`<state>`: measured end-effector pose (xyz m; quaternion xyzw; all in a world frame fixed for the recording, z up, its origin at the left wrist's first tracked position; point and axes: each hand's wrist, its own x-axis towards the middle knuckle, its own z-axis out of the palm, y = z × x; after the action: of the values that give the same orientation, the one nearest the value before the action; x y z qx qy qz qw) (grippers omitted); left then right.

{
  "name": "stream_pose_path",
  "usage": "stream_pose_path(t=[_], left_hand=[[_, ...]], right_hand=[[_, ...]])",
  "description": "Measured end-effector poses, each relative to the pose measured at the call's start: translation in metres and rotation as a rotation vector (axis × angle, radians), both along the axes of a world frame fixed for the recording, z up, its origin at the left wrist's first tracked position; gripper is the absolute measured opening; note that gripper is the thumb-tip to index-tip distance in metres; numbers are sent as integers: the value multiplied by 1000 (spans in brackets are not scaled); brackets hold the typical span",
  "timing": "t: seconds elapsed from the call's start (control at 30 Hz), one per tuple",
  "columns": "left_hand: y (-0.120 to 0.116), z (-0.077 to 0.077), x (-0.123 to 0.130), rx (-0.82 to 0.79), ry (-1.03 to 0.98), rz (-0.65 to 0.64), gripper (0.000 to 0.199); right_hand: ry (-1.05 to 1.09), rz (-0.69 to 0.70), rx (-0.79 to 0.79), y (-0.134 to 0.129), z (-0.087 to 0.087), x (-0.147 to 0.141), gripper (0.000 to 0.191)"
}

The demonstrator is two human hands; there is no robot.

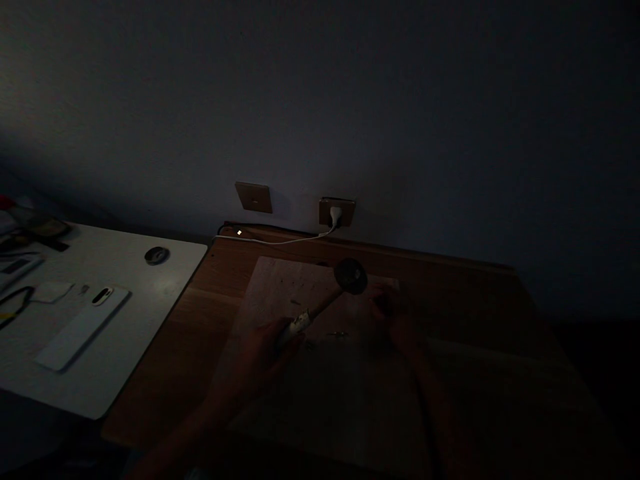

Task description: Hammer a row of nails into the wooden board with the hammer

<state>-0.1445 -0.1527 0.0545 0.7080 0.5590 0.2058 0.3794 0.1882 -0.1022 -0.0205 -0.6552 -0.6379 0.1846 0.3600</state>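
The scene is very dark. My left hand (270, 350) is closed around the pale handle of a mallet (326, 305) with a brown shaft. Its dark, rounded head points up and to the right, over a light sheet or board (265, 280) on the wooden table. At the right edge of this sheet is my right hand (393, 313), fingers curled together; whatever they may hold is lost in shadow. Between the hands lies a small, thin shiny piece (337, 333). Another small piece (296, 302) lies beyond the mallet's handle.
A white table (165, 293) adjoins the wooden table (480, 307) on the left. It bears a pale phone-shaped object (83, 330), a dark ring-shaped roll (157, 255) and cables. Behind, a white plug (335, 215) sits in a wall socket, its cord (285, 243) running left along the table's back.
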Motion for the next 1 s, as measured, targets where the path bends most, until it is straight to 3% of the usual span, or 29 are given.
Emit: stream_pose_path(t=[0.23, 0.37, 0.6, 0.83, 1.0], left_hand=[[22, 2, 34, 52, 4, -154, 27], [24, -2, 42, 61, 32, -163, 26], [25, -5, 44, 34, 61, -114, 29], [25, -5, 42, -36, 114, -150, 33], [23, -6, 37, -9, 123, -141, 33]], right_hand=[[51, -93, -21, 1, 0, -6, 30], [54, -127, -21, -1, 6, -7, 35], [34, -125, -12, 0, 10, -7, 50], [9, -107, 38, 2, -3, -3, 60], [-36, -63, 103, 1, 0, 1, 58]])
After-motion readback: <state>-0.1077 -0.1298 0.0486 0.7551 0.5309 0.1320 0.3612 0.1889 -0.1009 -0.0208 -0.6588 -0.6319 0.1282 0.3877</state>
